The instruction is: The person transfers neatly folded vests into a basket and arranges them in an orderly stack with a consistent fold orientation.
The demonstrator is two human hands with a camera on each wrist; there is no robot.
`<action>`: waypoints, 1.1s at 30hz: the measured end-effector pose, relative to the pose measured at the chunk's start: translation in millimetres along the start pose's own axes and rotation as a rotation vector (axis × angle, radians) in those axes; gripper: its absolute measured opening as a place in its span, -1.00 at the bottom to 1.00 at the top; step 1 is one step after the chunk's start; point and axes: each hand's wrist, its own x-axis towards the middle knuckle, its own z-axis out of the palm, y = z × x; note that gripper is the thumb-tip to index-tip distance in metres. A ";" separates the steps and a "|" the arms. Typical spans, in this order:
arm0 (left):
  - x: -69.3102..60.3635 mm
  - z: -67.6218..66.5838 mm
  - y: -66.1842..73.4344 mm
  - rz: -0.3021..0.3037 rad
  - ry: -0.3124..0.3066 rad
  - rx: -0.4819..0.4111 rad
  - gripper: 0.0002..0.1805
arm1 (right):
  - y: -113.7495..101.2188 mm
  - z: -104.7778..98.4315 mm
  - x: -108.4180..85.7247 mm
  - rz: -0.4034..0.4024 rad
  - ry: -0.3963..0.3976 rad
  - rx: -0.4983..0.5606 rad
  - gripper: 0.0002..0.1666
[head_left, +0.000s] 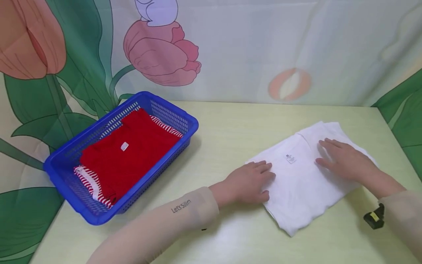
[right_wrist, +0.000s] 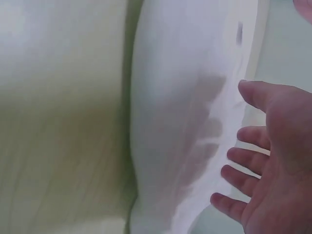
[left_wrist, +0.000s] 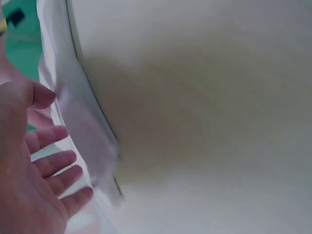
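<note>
A folded white garment (head_left: 296, 190) with a small printed neck label lies at a slant on the table. At its left edge is my left hand (head_left: 245, 183), fingers spread, with the fingertips over the cloth. My right hand (head_left: 347, 159) is above the garment's right part, and in the right wrist view its relaxed fingers (right_wrist: 243, 180) cast a shadow on the white cloth (right_wrist: 165, 122). In the left wrist view the left hand (left_wrist: 29, 161) has its fingers loosely extended beside the cloth edge (left_wrist: 83, 112). Neither hand grips anything.
A blue plastic basket (head_left: 194, 126) stands at the left of the pale table (head_left: 224, 132). Inside lies a folded red garment (head_left: 132, 157) with red-and-white striped parts. A printed flower curtain (head_left: 237, 47) hangs behind. A small black-and-yellow object (head_left: 374, 217) is by the right cuff.
</note>
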 end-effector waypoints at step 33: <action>-7.8 -3.1 -40.2 -0.057 -0.089 -0.090 -0.18 | 15.9 14.3 -4.3 -0.012 -0.023 -0.025 -0.08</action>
